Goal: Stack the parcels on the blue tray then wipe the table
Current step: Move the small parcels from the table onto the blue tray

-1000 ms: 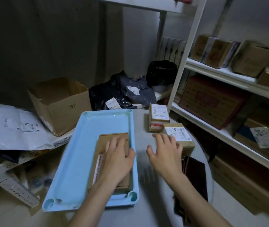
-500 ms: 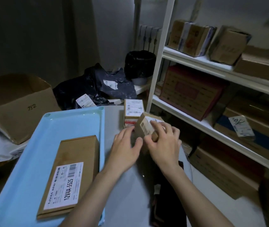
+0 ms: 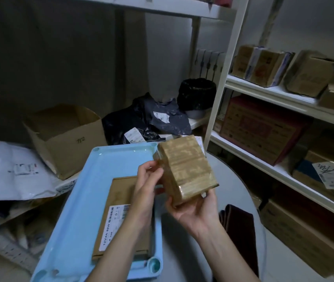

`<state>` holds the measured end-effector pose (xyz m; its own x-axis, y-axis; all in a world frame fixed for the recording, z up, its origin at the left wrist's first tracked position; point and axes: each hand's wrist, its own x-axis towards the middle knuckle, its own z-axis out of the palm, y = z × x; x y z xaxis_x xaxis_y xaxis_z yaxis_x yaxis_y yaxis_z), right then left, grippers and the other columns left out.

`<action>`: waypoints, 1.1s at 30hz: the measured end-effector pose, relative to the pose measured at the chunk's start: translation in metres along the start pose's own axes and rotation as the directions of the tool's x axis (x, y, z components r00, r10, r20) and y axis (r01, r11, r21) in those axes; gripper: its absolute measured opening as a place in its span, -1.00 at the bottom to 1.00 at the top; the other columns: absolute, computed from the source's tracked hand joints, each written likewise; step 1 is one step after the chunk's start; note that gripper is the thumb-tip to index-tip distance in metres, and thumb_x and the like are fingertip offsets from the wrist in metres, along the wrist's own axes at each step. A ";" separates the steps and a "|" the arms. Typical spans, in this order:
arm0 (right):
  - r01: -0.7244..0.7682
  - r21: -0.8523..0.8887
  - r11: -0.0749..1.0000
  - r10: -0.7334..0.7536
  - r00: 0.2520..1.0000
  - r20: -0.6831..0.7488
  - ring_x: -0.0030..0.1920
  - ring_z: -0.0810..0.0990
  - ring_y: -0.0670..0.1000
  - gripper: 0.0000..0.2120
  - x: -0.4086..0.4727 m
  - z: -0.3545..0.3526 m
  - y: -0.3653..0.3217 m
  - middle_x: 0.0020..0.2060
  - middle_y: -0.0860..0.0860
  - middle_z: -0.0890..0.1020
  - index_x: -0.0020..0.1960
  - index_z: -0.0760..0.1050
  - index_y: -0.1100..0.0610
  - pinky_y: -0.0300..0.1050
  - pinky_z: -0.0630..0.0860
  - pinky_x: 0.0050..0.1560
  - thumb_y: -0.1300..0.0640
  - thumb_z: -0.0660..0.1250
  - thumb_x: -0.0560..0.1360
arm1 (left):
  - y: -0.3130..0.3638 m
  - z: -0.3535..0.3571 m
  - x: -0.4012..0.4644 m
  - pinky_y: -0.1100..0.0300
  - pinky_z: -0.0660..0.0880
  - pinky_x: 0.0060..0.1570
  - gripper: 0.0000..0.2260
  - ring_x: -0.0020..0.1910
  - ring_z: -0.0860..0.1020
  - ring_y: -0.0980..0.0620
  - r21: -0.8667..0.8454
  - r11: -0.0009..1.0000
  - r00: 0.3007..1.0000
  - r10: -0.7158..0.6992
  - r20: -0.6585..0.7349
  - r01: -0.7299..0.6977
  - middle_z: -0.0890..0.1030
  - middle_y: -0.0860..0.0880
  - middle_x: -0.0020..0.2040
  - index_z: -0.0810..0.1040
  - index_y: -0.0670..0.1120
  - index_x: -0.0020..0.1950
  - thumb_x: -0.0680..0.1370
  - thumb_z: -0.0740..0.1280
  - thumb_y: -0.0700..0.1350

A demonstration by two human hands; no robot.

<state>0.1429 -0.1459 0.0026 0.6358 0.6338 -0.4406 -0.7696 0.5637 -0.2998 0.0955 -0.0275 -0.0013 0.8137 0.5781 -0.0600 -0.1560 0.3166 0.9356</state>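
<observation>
Parcel, small and brown, made of cardboard and wrapped in shiny clear tape (image 3: 184, 169), is up in the air above the right edge of the light blue plastic tray (image 3: 93, 192). It is tilted. Its long side runs from the near end by the hands up and away toward the shelves, and its broad taped face looks up at the camera.

The right hand (image 3: 196, 210) is under the near end of the box, palm up, with its fingers curled around the bottom corner. The left hand (image 3: 145, 188) is on the left side of the box, with its thumb and fingertips pinching the edge. Both hands are gripping the same box, and it touches nothing else.

A flat brown cardboard parcel with a white label (image 3: 121, 216) lies in the tray, its long side running along the tray's long side. The left arm covers part of it.

The tray sits on a round grey table (image 3: 233, 180). A dark red folded cloth (image 3: 239, 231) lies on the table near the right arm. Behind the held box, another small parcel (image 3: 200, 143) peeks out, mostly hidden.
</observation>
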 end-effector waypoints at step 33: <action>0.463 -0.726 -0.508 -0.235 0.737 0.634 0.53 0.05 -0.10 -0.62 0.141 0.039 0.053 0.52 -0.07 0.32 0.42 0.40 -0.04 -0.02 0.08 0.53 -0.07 0.07 0.66 | 0.014 -0.085 0.120 0.00 0.51 0.13 -0.57 0.02 0.59 -0.11 0.728 0.632 0.955 -0.064 -0.291 0.264 0.69 -0.08 0.00 0.68 -0.04 0.04 0.57 0.17 0.23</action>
<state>0.1936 -0.0064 -0.0425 0.6862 0.6704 0.2823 0.6430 -0.3775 -0.6663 0.1436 0.1101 -0.0247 0.6238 0.7505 -0.2183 0.5244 -0.1948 0.8289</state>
